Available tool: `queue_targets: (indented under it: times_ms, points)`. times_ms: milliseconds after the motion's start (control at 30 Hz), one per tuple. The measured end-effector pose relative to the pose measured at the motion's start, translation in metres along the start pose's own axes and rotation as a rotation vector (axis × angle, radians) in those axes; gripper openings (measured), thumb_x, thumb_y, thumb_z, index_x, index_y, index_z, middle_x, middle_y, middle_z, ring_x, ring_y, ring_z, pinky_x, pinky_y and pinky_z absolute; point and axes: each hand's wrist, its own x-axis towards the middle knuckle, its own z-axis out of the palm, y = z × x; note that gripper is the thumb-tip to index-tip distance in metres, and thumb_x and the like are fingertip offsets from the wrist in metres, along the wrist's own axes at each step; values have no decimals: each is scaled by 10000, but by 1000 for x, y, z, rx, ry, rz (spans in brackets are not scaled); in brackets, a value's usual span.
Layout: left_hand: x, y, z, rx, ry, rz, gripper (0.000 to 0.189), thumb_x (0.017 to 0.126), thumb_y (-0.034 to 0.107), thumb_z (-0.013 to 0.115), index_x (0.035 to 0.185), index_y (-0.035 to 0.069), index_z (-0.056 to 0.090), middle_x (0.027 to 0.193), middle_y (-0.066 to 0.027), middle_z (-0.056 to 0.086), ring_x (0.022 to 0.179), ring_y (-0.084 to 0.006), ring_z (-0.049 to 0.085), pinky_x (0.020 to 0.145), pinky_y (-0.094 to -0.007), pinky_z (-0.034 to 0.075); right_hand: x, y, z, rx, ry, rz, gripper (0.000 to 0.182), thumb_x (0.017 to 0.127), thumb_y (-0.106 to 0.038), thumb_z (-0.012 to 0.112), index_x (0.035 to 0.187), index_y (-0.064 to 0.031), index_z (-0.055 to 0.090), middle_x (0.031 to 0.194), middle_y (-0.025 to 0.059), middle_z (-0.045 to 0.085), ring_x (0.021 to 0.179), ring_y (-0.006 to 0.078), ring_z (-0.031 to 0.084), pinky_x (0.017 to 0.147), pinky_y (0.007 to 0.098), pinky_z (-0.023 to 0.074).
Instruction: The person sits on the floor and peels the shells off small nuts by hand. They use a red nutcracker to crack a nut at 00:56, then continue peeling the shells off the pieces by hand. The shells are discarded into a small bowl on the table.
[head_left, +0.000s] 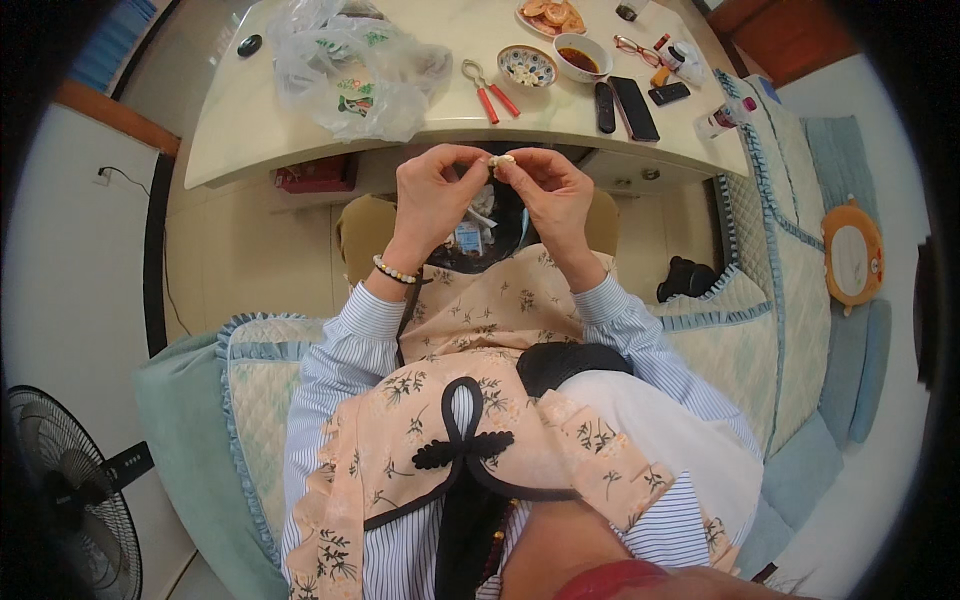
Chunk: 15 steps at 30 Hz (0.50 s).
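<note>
Over the gap between the table and my lap, both hands pinch one small pale piece (501, 160), perhaps a nut kernel. My left hand (439, 196), with a beaded bracelet at the wrist, has thumb and forefinger at its left end. My right hand (553, 193) grips the right end; the fingertips partly cover the piece. Below them is a bin with a black liner (504, 238), holding paper and other scraps. On the table beyond lie a red-handled nutcracker (489, 94) and a patterned bowl (541, 57) with several pale pieces in it.
Left on the table lies a crumpled plastic bag (356, 75). To the right are a bowl of dark sauce (600, 64), a plate of food (555, 15), a smartphone (634, 109), a remote control (604, 107), glasses (637, 51) and a bottle (726, 118). A fan (71, 495) stands lower left.
</note>
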Motion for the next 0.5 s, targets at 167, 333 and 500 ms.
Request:
queue_targets:
  times_ms: [167, 333, 500]
  points:
    - [4, -18, 6, -125, 8, -45, 136, 817, 122, 697, 907, 28, 735, 726, -25, 696, 535, -30, 498, 505, -203, 414, 6, -2, 0, 38, 6, 29, 144, 827, -22, 717, 951, 37, 677, 879, 71, 704, 789, 104, 655, 728, 225, 529]
    - [11, 0, 5, -9, 20, 48, 128, 807, 118, 702, 889, 23, 729, 761, -41, 696, 552, -48, 512, 519, -212, 421, 14, 3, -2, -4, 35, 9, 145, 826, -19, 717, 954, 38, 677, 884, 69, 702, 797, 104, 654, 729, 225, 527]
    - [23, -4, 4, -1, 0, 54, 120, 819, 111, 694, 878, 9, 719, 732, -19, 675, 567, -38, 511, 520, -207, 418, 24, 3, -5, 43, -14, 32, 163, 832, -21, 715, 980, 36, 680, 892, 73, 701, 818, 115, 659, 750, 233, 536]
